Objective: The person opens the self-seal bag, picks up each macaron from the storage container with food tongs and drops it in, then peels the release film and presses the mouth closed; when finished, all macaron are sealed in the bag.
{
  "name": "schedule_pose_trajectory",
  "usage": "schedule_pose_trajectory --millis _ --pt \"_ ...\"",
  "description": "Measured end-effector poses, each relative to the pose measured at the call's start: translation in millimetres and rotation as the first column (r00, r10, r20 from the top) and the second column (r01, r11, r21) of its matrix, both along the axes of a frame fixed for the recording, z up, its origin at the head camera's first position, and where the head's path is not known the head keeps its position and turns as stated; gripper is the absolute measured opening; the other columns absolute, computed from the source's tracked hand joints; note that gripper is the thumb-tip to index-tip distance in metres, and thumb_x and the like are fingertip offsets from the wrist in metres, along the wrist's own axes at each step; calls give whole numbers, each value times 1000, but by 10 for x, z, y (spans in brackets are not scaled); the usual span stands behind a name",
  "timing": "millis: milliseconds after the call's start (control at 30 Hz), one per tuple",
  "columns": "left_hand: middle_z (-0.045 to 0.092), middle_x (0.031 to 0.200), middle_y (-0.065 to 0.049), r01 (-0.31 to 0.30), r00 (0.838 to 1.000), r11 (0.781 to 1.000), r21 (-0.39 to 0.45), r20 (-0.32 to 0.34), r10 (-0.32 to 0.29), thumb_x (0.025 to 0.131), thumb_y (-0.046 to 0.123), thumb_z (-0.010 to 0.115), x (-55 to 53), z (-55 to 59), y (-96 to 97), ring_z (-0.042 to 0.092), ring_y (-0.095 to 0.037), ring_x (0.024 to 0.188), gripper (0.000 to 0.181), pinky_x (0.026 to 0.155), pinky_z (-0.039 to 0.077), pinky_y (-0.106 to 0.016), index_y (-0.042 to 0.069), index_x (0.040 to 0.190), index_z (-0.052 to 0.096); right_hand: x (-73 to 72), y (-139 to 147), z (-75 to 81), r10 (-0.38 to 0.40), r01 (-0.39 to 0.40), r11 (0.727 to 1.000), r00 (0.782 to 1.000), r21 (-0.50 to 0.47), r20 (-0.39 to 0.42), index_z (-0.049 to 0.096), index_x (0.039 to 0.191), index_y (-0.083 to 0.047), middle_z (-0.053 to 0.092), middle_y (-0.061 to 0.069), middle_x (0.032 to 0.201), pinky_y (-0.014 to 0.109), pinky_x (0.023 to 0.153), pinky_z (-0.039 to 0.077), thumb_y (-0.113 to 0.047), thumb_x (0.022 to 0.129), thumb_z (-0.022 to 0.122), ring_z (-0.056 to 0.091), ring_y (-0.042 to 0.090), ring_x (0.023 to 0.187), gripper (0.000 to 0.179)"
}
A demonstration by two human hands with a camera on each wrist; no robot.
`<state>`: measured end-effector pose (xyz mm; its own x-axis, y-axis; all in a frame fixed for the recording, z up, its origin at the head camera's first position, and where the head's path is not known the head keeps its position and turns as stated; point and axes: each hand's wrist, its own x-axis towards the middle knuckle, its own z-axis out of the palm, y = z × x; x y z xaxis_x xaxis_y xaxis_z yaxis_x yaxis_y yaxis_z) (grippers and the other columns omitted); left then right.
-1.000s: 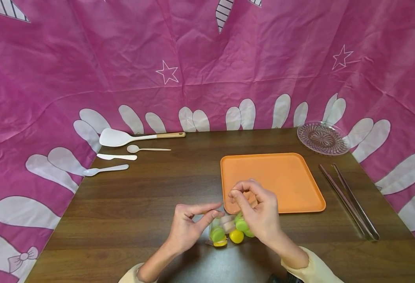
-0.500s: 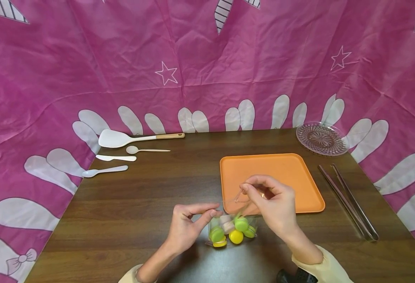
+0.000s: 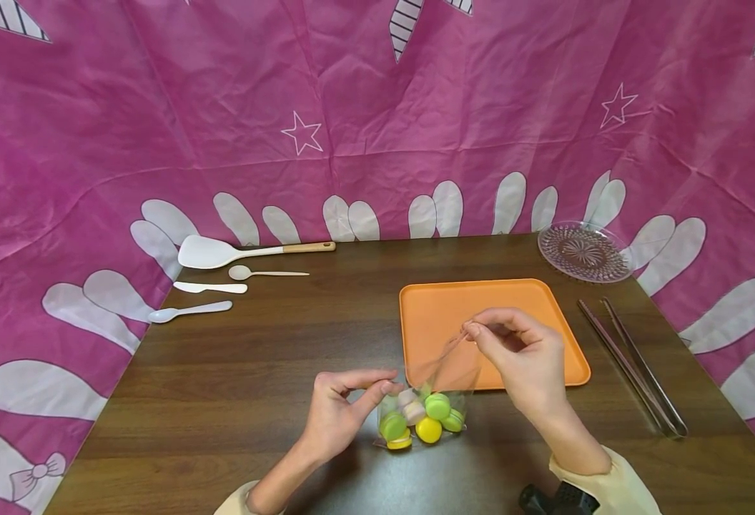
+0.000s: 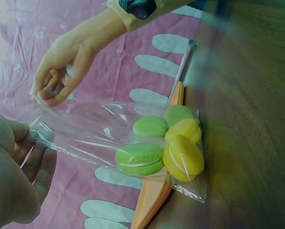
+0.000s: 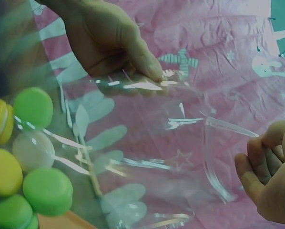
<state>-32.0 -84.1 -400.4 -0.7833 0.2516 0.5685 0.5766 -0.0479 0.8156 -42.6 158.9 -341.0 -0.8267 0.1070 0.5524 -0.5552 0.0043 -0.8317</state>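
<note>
A clear plastic bag (image 3: 455,375) holds several macarons: green ones (image 3: 437,406), yellow ones (image 3: 428,430) and pale pinkish ones (image 3: 414,410). Its filled end is low, near the table before the orange tray (image 3: 474,304). My left hand (image 3: 342,411) pinches the bag's left edge between thumb and fingers, near its mouth in the left wrist view. Up and to the right, my right hand (image 3: 525,357) pinches the end of a thin clear strip (image 5: 230,127), which runs to the bag's mouth. Whether the strip is separate from the bag's film, I cannot tell.
Metal tongs (image 3: 635,372) lie right of the tray, with a clear patterned plate (image 3: 586,250) behind them. At the back left lie a white turner (image 3: 213,252), a small spoon (image 3: 241,272), a white knife (image 3: 210,287) and a white spoon (image 3: 191,311).
My right hand has moved right and slightly up from beside the left hand, drawing the clear strip away and stretching the bag's film. The left hand has stayed nearly still.
</note>
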Motion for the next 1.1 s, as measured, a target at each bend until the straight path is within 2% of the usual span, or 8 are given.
schedule_pose_trajectory --millis 167,367,467,600,767,900,1000,1100 --pt "75 86 -12 2 1000 1000 7 0 -2 87 -13 68 2 4 -3 74 -26 89 16 83 56 -32 -6 101 73 -20 142 28 -35 36 999 999 -32 16 68 93 13 72 13 84 19 66 54 17 84 70 67 18 74 10" --pt "75 87 -15 1 1000 1000 18 -29 0 88 -15 66 -5 -1 -10 74 -26 87 17 82 57 -32 -8 102 72 -99 348 51 8 -18 984 998 -176 -57 62 93 23 71 18 82 25 72 57 22 84 64 70 23 75 9" --pt "76 87 -12 -8 1000 1000 19 13 7 87 -13 67 -2 -11 -22 74 -25 86 17 82 57 -32 -6 102 73 -132 455 58 21 -42 962 997 -270 -79 58 93 26 71 21 82 28 73 58 24 84 62 71 26 75 10" --pt "76 87 -9 -15 998 1000 22 66 14 87 -12 68 6 -14 -32 74 -25 88 17 82 57 -32 -4 102 74 -157 606 71 -13 -13 937 997 -349 -71 55 95 29 70 22 81 30 73 58 23 85 62 71 27 73 14" --pt "75 87 -13 -11 999 999 34 32 10 88 -13 67 1 -20 -32 74 -25 88 18 82 57 -32 -6 103 73 -181 785 101 -54 30 908 997 -417 -46 56 97 29 70 22 80 32 76 58 21 86 62 71 27 71 15" --pt "75 87 -15 -7 1000 999 46 4 6 88 -14 66 0 -26 -30 74 -25 87 18 82 57 -31 -8 104 72 -201 925 122 -43 11 859 998 -512 -52 58 100 28 69 25 80 35 80 57 23 86 61 72 31 72 15" --pt "75 88 -16 -5 1000 999 52 -5 5 88 -15 65 -3 -32 -26 74 -26 86 18 82 57 -31 -9 104 72 -208 1027 133 -60 27 824 997 -566 -41 59 100 28 68 26 79 39 80 55 25 85 61 72 32 72 16" --pt "75 88 -16 -3 1000 998 57 6 3 88 -15 65 -4 -33 -20 74 -26 85 18 81 57 -30 -9 104 72 -201 1116 135 -110 79 806 994 -586 -17 59 99 28 67 25 76 40 79 55 24 84 63 71 32 69 16"
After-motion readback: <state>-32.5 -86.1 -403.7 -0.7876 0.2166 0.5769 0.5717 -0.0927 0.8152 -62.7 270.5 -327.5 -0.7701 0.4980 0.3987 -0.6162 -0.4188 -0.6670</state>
